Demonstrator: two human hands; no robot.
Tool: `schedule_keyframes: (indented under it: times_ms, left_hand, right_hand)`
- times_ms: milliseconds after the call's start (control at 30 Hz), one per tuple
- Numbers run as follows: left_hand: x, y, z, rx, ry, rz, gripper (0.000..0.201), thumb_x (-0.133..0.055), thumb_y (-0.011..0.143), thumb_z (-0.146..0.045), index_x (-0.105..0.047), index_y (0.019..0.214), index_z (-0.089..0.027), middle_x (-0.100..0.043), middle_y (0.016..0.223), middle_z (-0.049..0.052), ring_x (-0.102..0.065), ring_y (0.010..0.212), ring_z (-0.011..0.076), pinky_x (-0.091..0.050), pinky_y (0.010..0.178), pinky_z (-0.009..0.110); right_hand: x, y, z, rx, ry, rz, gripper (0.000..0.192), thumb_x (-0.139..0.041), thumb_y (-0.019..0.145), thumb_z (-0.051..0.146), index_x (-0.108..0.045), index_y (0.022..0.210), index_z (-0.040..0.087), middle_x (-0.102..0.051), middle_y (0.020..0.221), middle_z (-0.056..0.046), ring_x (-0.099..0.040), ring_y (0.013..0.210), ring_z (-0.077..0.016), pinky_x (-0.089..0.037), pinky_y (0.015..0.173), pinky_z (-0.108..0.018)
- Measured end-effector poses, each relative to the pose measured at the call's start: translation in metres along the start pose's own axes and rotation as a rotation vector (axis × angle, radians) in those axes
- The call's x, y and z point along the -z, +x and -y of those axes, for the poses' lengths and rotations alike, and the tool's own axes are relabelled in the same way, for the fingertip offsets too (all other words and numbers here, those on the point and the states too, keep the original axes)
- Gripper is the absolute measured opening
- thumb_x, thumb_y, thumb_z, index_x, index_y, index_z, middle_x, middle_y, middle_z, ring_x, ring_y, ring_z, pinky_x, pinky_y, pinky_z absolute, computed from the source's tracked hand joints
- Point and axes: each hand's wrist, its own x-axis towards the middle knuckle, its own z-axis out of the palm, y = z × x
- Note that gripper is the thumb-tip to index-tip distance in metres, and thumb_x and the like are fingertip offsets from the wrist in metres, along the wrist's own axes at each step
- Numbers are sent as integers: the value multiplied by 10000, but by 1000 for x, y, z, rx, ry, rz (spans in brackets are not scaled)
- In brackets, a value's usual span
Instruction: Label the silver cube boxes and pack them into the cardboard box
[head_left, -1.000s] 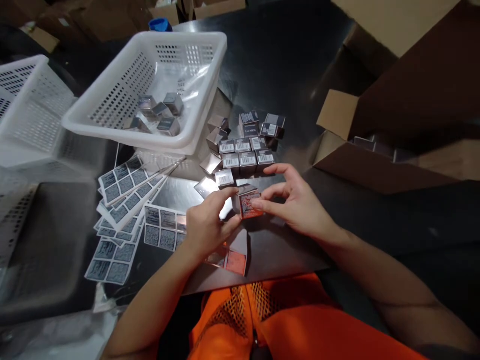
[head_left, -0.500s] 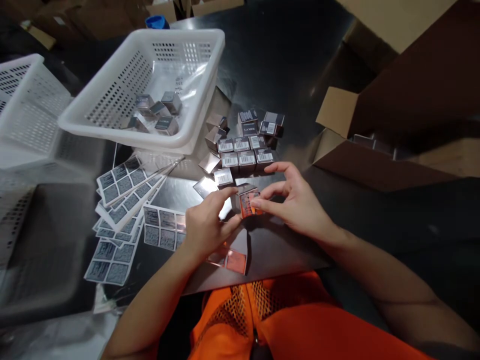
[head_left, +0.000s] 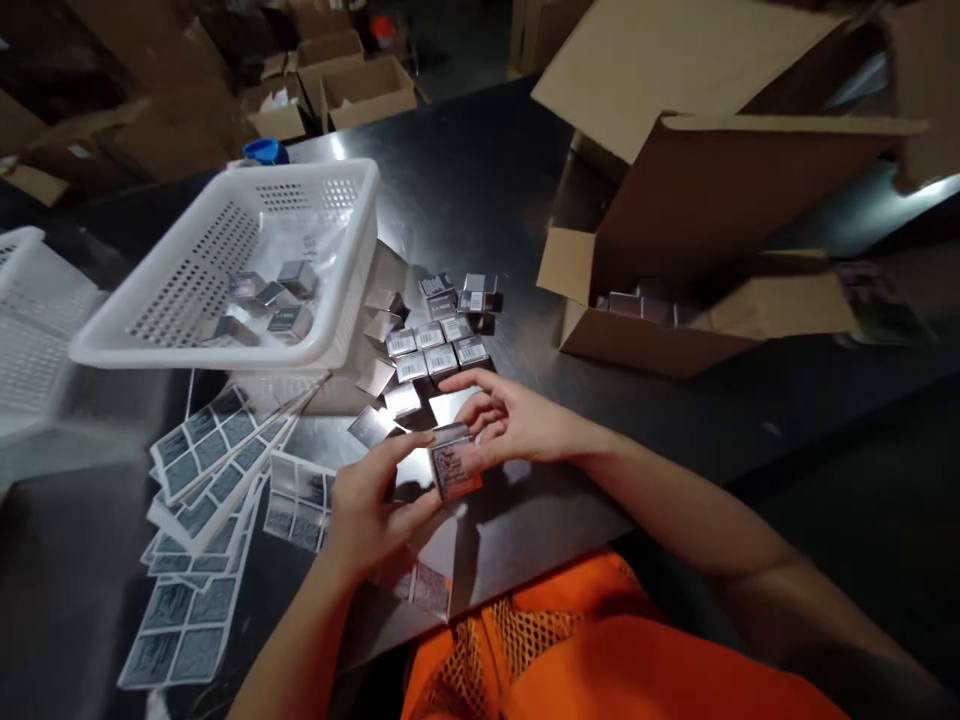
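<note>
A small silver box with a printed label on its near face sits between my two hands just above the dark table. My left hand grips its left side with thumb and fingers. On the right side, my right hand holds the box with fingertips. Beyond the hands lies a cluster of small silver boxes, some showing barcode labels. Sheets of printed labels are fanned out to the left. A partly used label sheet lies under my left wrist.
A white perforated basket at the back left holds several silver boxes. Another white basket is at the far left. An open cardboard carton on the right holds more silver boxes. More cartons stand beyond the table.
The camera has tilted up and shifted, so more of the carton and the room shows. Both hands keep holding the small box; my right fingers have closed in more around it.
</note>
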Motion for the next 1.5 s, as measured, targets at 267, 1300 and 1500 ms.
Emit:
schedule_keyframes:
  times_ms: [267, 1300, 1500]
  left_hand:
    - [-5, 7, 12, 418, 163, -448, 563, -849, 716, -440, -618, 1173, -207, -735, 956, 26, -646, 650, 131, -476, 551, 245]
    - [6, 23, 3, 790, -50, -288, 700, -710, 591, -634, -636, 1130, -195, -733, 1032, 81, -617, 656, 223, -514, 671, 377]
    - [11, 22, 15, 892, 128, -146, 668, -680, 587, -680, -575, 1084, -247, -703, 988, 60, -663, 761, 312, -531, 751, 460]
  right_hand:
    - [-50, -14, -21, 461, -473, -87, 502, -917, 696, 405, -630, 1054, 203, -691, 951, -31, -670, 832, -178, -598, 774, -338]
    - [-75, -26, -31, 1368, -1207, -247, 277, -468, 994, 80, -717, 1061, -22, -682, 759, -62, -619, 629, -134, -485, 486, -233]
    - [-74, -20, -39, 1426, -1296, -353, 255, -515, 948, 93, -707, 780, 97, -551, 643, 15, -505, 511, -91, -360, 394, -212]
